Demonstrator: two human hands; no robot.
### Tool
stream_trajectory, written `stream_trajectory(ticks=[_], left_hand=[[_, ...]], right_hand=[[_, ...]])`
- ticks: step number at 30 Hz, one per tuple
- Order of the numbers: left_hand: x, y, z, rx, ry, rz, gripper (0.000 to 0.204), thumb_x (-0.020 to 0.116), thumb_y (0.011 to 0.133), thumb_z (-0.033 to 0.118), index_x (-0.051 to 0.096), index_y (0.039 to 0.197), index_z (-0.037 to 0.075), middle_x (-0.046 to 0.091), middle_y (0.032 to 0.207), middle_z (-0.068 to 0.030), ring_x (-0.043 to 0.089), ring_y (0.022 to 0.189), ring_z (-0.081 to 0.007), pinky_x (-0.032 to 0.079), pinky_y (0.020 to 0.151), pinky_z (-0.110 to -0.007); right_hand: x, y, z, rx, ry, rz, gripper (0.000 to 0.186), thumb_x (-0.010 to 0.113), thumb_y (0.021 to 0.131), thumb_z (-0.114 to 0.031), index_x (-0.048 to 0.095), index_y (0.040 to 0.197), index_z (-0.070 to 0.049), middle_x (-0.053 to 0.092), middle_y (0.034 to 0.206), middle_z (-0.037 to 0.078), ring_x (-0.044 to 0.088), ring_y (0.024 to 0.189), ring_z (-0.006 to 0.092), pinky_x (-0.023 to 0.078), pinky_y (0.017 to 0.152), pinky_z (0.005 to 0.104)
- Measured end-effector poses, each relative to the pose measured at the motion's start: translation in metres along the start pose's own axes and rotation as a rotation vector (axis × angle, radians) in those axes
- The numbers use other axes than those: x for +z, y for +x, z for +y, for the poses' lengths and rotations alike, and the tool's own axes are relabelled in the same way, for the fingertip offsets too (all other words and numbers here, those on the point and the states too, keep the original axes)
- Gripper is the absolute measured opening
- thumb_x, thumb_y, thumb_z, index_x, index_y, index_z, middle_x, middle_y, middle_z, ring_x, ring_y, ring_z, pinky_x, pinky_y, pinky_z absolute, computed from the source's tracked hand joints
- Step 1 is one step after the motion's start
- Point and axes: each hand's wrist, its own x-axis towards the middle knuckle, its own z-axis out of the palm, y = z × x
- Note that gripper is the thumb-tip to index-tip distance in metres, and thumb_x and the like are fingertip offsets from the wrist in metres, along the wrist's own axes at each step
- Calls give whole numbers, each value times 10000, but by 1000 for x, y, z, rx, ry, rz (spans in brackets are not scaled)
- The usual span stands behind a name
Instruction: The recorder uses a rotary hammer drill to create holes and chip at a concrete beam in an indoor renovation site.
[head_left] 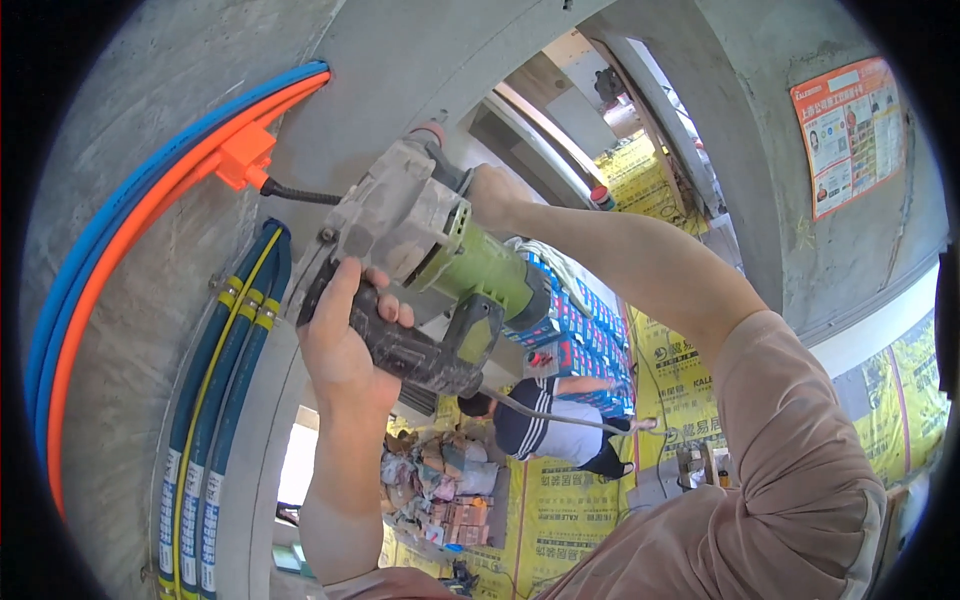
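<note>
Held up against the grey wall is a dusty corded power cutter that looks like a wall chaser (480, 265), with a green motor body and a grey metal guard. My left hand (345, 335) wraps round its black rear handle, fingertips showing over the top. Higher up, my right hand (493, 198) is closed on the front handle by the guard. The guard faces the wall, and its blade is hidden. From the rear handle a grey power cord (545, 412) trails down to the right. A black corrugated conduit (300, 195) meets the guard's outline on the left.
Orange and blue pipes (120, 265) curve along the left wall to an orange junction box (245, 155). Dark blue pipes (200, 420) run below. Beneath me, a person (555, 425) bends beside stacked blue boxes (590, 350) on yellow floor sheeting (545, 510). Bags (430, 470) lie nearby; a poster (850, 130) hangs right.
</note>
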Motion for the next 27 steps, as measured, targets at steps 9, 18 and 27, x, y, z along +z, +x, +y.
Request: stream_trajectory(ticks=[9, 18, 27], left_hand=[[-6, -18, -10, -4, -32, 33, 161, 642, 915, 160, 563, 1003, 50, 585, 854, -80, 515, 642, -157, 475, 617, -354], [-12, -5, -5, 17, -29, 24, 140, 634, 920, 154, 562, 998, 63, 575, 844, -75, 521, 651, -161, 470, 619, -357], [-3, 59, -6, -25, -65, 59, 110, 621, 910, 148, 555, 947, 69, 546, 760, -61, 497, 620, -158, 452, 580, -338]], right_hand=[[4, -14, 4, 32, 21, -53, 324, 629, 743, -172, 699, 981, 37, 694, 1045, 233, 679, 1002, 364, 547, 862, 442], [5, 2, -3, 3, 27, 26, 315, 636, 743, -180, 707, 970, 26, 700, 1022, 230, 680, 987, 371, 549, 838, 447], [-22, 36, -3, -4, -73, -36, 364, 677, 734, -277, 710, 949, 14, 709, 1004, 209, 691, 968, 353, 556, 817, 436]])
